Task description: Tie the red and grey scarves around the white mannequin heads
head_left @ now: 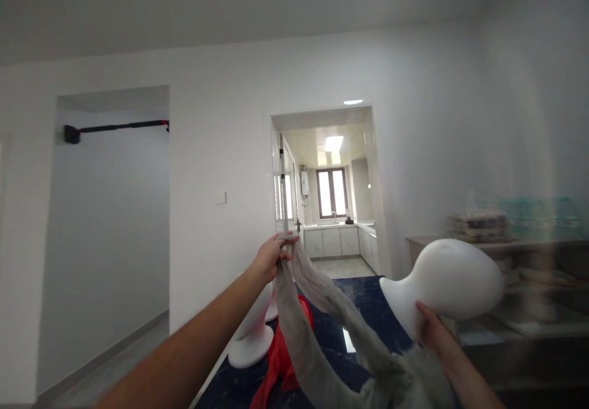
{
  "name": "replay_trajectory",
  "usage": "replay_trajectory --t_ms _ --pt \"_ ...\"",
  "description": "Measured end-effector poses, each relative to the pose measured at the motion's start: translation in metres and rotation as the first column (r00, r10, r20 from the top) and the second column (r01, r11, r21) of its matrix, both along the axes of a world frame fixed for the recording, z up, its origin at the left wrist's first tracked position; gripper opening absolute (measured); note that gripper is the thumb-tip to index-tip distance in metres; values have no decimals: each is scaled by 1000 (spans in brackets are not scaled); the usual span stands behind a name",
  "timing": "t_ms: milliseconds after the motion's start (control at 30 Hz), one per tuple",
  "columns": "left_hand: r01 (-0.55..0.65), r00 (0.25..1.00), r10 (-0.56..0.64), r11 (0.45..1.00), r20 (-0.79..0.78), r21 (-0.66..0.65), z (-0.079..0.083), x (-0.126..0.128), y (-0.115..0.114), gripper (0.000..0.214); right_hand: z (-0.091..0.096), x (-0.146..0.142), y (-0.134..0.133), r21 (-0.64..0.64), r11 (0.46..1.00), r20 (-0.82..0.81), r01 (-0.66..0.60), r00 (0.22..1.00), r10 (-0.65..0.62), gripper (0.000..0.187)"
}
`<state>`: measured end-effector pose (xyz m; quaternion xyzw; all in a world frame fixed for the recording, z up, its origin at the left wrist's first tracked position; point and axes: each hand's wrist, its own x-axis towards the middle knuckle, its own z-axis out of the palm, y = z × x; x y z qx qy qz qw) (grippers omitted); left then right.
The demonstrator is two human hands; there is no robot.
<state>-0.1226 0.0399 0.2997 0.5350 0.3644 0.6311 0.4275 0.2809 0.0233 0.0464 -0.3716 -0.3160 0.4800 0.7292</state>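
My left hand (270,257) is raised at the centre, fingers pinched shut on the end of a long grey scarf (322,329) that hangs down and trails to the lower right. My right hand (431,330) grips the neck of a white foam mannequin head (448,283), which lies tipped on its side above the table. The scarf's other end bunches just below that hand. A second white mannequin head (252,338) stands on the table behind the scarf, with a red cloth (281,360) draped against it.
A dark blue marbled table (368,311) lies below my hands. At the right stands a counter (519,246) with stacked packets. Ahead, a doorway (329,188) opens into a kitchen; another opening (110,231) at the left has a black bar across its top.
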Motion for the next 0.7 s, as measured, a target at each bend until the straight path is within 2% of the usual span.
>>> replay_trajectory --t_ms 100,167,233,333,433,533,600,700 --pt "-16 998 20 997 -53 70 25 6 0 37 -14 8 19 36 971 119 237 964 -239 91" --pt "-29 994 41 993 -102 117 41 11 2 38 -26 9 30 44 941 195 334 921 -336 106" --pt "-44 985 70 986 -159 161 58 14 8 40 -39 8 37 45 928 242 370 897 -369 109" --pt "-96 955 151 972 -255 216 85 15 21 43 -56 7 41 -1 926 297 378 884 -361 101" --pt "-184 891 263 954 -370 235 97 14 41 39 -64 9 39 13 927 331 374 874 -357 94" --pt "-256 789 326 945 -521 204 83 11 64 27 -63 9 36 4 921 345 390 864 -367 97" --pt "-282 707 329 943 -627 177 62 10 77 19 -62 6 36 -66 906 356 418 858 -370 99" --pt "-286 593 335 938 -732 197 27 12 89 27 -66 1 39 -90 885 361 456 843 -398 95"
